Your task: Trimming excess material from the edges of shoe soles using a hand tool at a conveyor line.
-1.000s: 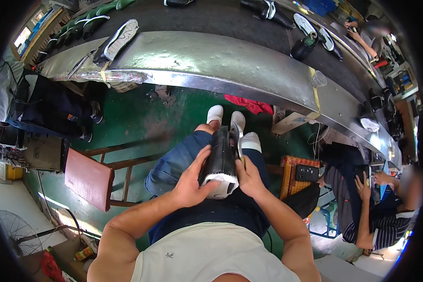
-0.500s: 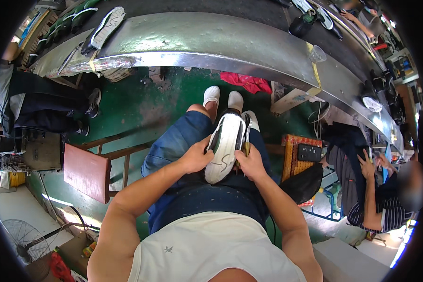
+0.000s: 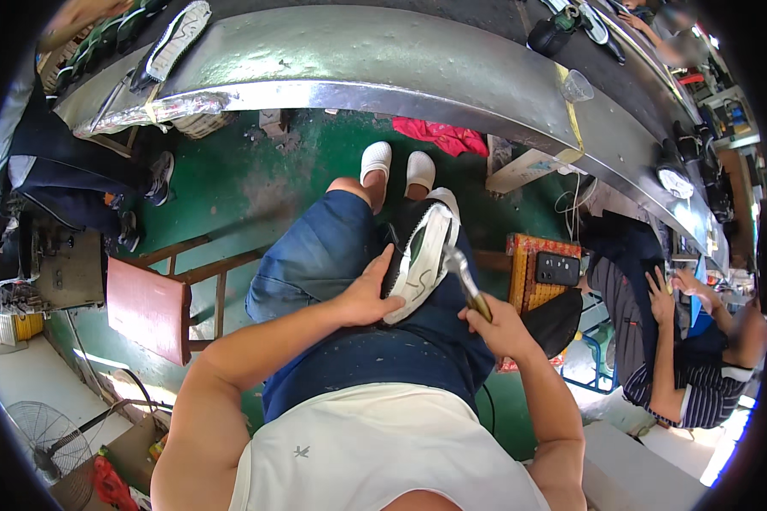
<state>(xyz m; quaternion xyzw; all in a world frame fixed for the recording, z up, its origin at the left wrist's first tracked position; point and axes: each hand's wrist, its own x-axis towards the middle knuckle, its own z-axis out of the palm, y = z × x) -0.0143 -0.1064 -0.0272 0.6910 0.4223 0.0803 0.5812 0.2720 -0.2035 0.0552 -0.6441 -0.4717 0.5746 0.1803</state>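
Green floor [image 3: 230,196] shows open room past our knees, up to the long shiny metal worktop [image 3: 383,60]. On our lap lies a black shoe with a white sole [image 3: 418,255], sole up. Our left hand [image 3: 366,294] holds its side. Our right hand [image 3: 498,328] wraps tight around a small hammer [image 3: 462,277] touching the sole's edge.
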